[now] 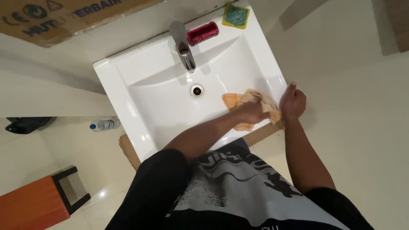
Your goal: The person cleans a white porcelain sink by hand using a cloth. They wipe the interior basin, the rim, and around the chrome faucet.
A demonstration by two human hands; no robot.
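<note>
Cardboard box (64, 19): brown, flat-sided, dark printed lettering and symbols, top left behind the sink. Plastic bottle (102, 125): clear, blue cap, lying on the floor, left.

Cloth (251, 106) lying in sink (128, 81) near right edge, under left hand (252, 113); right hand (292, 103) gripping right rim; sponge (236, 15) sitting on back-right corner.

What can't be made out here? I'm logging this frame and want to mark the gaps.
Head view:
- Left hand: its fingers are sunk in the orange cloth, so the grip is unclear.
- Right hand: fingers curl over the sink rim, out of sight.
- Sink's front edge: covered by the person's arm and shirt.
- Bottle on the floor: too small to tell its contents.
- Cardboard box: cut off by the top edge.
</note>
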